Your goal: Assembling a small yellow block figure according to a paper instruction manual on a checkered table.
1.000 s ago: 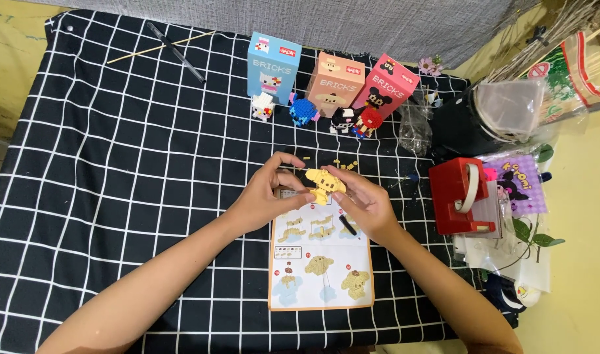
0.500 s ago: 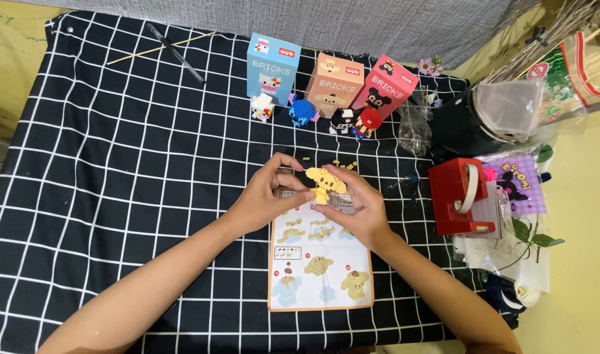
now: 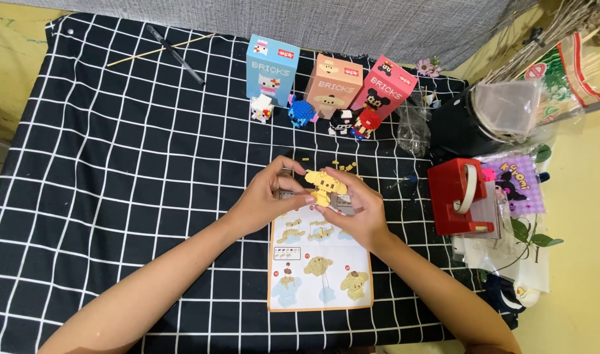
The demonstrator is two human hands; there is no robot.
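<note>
My left hand (image 3: 268,196) and right hand (image 3: 356,204) both pinched the yellow brick figure (image 3: 325,184) in their fingers | figure was held just above the instruction sheet (image 3: 319,269) on the checked table (image 3: 116,164) | loose yellow bricks (image 3: 344,166) lay just behind.

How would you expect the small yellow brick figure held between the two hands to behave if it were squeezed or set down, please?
The yellow brick figure looks built from tiny snap-together bricks, so it is probably stiff yet fragile; a hard squeeze might pop pieces off. It seems light, since the left hand and right hand hold it by fingertips alone. Its wide top over a narrower body suggests it could tip when set down.
</note>
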